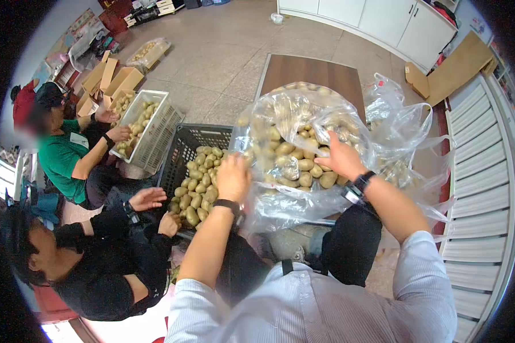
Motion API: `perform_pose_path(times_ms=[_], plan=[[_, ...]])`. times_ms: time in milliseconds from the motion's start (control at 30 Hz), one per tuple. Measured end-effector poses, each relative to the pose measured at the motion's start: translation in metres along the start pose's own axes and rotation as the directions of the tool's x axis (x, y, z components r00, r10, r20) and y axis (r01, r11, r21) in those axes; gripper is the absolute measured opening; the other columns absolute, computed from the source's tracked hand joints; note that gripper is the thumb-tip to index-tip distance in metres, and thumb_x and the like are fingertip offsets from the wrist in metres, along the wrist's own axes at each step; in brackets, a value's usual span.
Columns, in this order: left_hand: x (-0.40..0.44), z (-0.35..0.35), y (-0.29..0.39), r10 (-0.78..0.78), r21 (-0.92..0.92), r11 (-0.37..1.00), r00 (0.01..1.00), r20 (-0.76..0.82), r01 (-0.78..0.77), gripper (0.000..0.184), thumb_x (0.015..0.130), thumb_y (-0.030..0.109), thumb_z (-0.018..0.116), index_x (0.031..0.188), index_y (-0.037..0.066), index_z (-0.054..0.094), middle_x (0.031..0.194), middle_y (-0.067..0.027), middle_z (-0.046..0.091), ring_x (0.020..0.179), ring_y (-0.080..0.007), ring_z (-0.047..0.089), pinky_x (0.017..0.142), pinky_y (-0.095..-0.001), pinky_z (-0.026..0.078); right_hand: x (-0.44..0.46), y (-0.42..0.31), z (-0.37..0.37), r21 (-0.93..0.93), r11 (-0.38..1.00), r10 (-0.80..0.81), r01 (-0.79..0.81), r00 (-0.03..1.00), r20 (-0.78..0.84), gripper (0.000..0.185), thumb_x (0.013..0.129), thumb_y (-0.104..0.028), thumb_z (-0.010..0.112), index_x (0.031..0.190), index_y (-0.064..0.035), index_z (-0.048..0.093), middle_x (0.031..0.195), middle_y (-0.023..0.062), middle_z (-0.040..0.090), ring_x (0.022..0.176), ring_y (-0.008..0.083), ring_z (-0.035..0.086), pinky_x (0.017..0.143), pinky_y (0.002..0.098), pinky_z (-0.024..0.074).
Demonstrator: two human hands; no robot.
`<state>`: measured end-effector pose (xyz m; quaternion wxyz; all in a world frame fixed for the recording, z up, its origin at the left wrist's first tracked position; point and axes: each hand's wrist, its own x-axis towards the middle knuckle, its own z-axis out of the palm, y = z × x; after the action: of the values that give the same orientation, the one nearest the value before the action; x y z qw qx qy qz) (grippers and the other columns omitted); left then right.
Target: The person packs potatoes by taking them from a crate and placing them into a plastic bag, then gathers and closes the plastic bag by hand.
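Observation:
My left hand [234, 176] is over the right side of a black plastic crate [203, 132], its fingers blurred by motion; whether it holds anything is unclear. In the crate lie many oval olive-brown pieces of produce [195, 184], potatoes or kiwifruit; I cannot tell which. To its right, a clear plastic bag [286, 200] lies open around a large heap of the same kind of produce [304, 166]. My right hand [342, 157] is at the heap's right side by the bag's folds, thumb and fingers apart, with nothing visible in it.
Left of me, a person in black [106, 274] reaches toward the black crate. Farther back, a person in green [63, 154] handles produce at a white crate [160, 131]. Cardboard boxes [123, 83] stand behind. More clear plastic [397, 117] and a white radiator [478, 194] are on the right.

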<state>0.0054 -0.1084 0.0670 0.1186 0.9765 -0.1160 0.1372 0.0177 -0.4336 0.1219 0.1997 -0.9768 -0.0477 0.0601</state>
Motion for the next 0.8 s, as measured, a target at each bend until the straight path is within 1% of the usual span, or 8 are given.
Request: perform_pose_path(times_ms=[133,300,367,500,567,600,700,800], plan=[[0.001,0.005,0.036,0.140,-0.132,0.984,0.980,0.141,-0.122,0.043,0.079,0.023,0.067,0.120,0.016,0.058,0.137,-0.0220,0.043,0.105,-0.0373,0.058,0.087,-0.0444,0.050,0.044,-0.008,0.018,-0.171,0.961,0.220,-0.218,0.975,-0.008,0.056,0.079,-0.038,0.069,0.117,-0.0001,0.054,0.099,0.0225,0.067,0.091,0.0377,0.065,0.076,0.0444,0.0526],[-0.002,0.013,0.034,-0.002,-0.194,0.980,0.969,0.247,0.051,0.040,0.082,0.027,0.066,0.121,0.020,0.058,0.142,-0.0229,0.035,0.099,-0.0387,0.063,0.082,-0.0441,0.053,0.099,0.015,0.056,-0.085,0.988,0.118,-0.133,0.980,-0.158,0.030,0.082,-0.027,0.065,0.090,0.0018,0.064,0.081,0.0215,0.067,0.082,0.0347,0.068,0.071,0.0465,0.0533],[0.005,0.019,0.025,-0.100,-0.100,0.979,0.846,0.524,0.177,0.040,0.078,0.016,0.061,0.118,0.011,0.059,0.138,-0.0232,0.039,0.099,-0.0362,0.062,0.086,-0.0443,0.051,0.126,0.020,0.054,0.455,0.861,0.213,-0.226,0.974,0.081,0.019,0.083,-0.014,0.063,0.093,0.0015,0.062,0.080,0.0158,0.068,0.078,0.0286,0.068,0.068,0.0440,0.0532],[0.011,0.023,0.008,-0.114,-0.053,0.982,0.798,0.591,0.180,0.037,0.081,0.017,0.060,0.115,0.002,0.058,0.135,-0.0226,0.041,0.100,-0.0361,0.062,0.085,-0.0447,0.051,0.170,0.020,0.047,0.598,0.799,0.113,-0.066,0.993,-0.041,0.014,0.082,-0.005,0.059,0.093,0.0033,0.060,0.082,0.0146,0.068,0.081,0.0254,0.067,0.070,0.0408,0.0527],[0.012,0.019,0.002,-0.151,-0.032,0.985,0.943,0.296,0.168,0.041,0.084,0.018,0.058,0.118,-0.004,0.054,0.132,-0.0232,0.042,0.099,-0.0375,0.061,0.085,-0.0448,0.051,0.203,0.035,0.060,0.403,0.897,0.027,0.184,0.885,-0.465,0.030,0.075,-0.014,0.067,0.095,0.0067,0.058,0.088,0.0247,0.065,0.079,0.0380,0.065,0.071,0.0445,0.0518],[0.024,0.018,-0.004,-0.350,-0.107,0.908,0.873,0.340,0.406,0.051,0.086,0.020,0.057,0.125,-0.011,0.045,0.136,-0.0247,0.039,0.108,-0.0391,0.056,0.089,-0.0442,0.049,0.208,0.039,0.057,0.406,0.896,0.030,0.181,0.887,-0.462,0.030,0.075,-0.014,0.067,0.095,0.0067,0.058,0.088,0.0247,0.065,0.079,0.0380,0.065,0.071,0.0445,0.0518],[0.023,0.028,-0.035,-0.415,-0.134,0.899,0.909,0.036,0.416,0.057,0.087,0.021,0.057,0.130,-0.011,0.039,0.137,-0.0258,0.037,0.115,-0.0396,0.051,0.093,-0.0435,0.046,0.206,0.021,0.025,0.128,0.992,0.067,-0.010,0.892,-0.448,0.037,0.077,-0.018,0.066,0.103,0.0068,0.059,0.100,0.0270,0.064,0.093,0.0395,0.063,0.082,0.0451,0.0505],[0.024,0.022,-0.041,-0.460,-0.151,0.876,0.888,0.023,0.458,0.058,0.087,0.027,0.060,0.126,-0.012,0.043,0.136,-0.0266,0.038,0.116,-0.0405,0.049,0.095,-0.0434,0.044,0.209,0.034,0.022,-0.094,0.987,0.099,-0.134,0.947,-0.304,0.055,0.079,-0.029,0.064,0.118,0.0091,0.052,0.120,0.0288,0.057,0.115,0.0404,0.053,0.100,0.0439,0.0421]])
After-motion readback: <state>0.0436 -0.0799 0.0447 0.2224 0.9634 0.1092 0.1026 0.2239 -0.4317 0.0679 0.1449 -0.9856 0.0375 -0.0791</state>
